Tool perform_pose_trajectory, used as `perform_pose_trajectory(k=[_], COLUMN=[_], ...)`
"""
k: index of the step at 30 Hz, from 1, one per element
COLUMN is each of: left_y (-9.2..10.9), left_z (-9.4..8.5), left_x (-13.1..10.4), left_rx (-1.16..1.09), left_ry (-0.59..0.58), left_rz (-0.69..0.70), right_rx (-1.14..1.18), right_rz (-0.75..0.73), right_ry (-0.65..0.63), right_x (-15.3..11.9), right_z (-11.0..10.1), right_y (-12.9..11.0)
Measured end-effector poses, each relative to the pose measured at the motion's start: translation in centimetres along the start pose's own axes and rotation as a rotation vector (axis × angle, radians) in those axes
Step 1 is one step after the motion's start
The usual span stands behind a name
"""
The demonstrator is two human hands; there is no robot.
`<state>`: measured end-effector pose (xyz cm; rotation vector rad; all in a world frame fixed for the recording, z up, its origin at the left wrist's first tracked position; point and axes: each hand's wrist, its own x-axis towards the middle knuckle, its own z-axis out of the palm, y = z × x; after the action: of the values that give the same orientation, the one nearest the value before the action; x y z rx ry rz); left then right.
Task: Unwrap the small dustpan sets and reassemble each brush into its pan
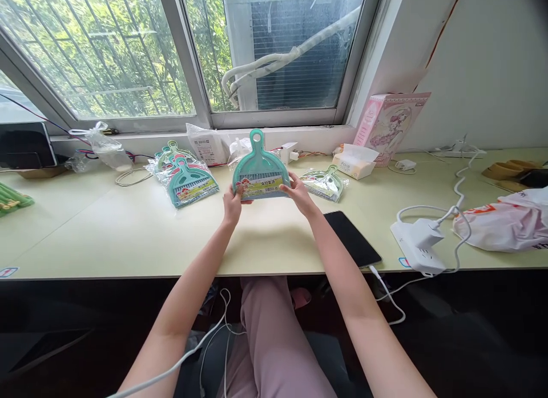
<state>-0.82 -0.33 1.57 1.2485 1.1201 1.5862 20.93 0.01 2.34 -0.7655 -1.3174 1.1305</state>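
A green dustpan-and-brush set in clear wrap is held upright above the table, its looped handle pointing up. My left hand grips its lower left corner, thumb on the front. At the lower right edge, my right hand pinches it, thumb also on the front label. Left of it on the table lie several similar wrapped sets, overlapping. To the right, another wrapped set lies near my right hand.
A black tablet lies by my right forearm, with a white power strip further right. Behind stand a tissue box and a pink box. A plastic bag sits at the right.
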Motion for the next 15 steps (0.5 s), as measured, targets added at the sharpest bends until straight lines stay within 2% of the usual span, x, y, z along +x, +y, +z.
perform_pose_trajectory(k=[2, 9, 13, 15], left_y=[-0.1, -0.2, 0.1, 0.4], left_z=[0.0, 0.5, 0.1, -0.8], left_x=[0.1, -0.3, -0.6, -0.3], left_rx=[0.03, 0.097, 0.185, 0.263], left_ry=[0.015, 0.013, -0.015, 0.068], left_rz=[0.017, 0.054, 0.156, 0.228], right_rx=[-0.005, 0.025, 0.017, 0.051], right_rz=[0.018, 0.001, 0.018, -0.024], right_ry=[-0.032, 0.098, 0.232, 0.344], right_x=[-0.1, 0.3, 0.7, 1.1], right_z=[0.1, 0.5, -0.2, -1.3], right_y=[-0.2, 0.7, 1.2, 1.3])
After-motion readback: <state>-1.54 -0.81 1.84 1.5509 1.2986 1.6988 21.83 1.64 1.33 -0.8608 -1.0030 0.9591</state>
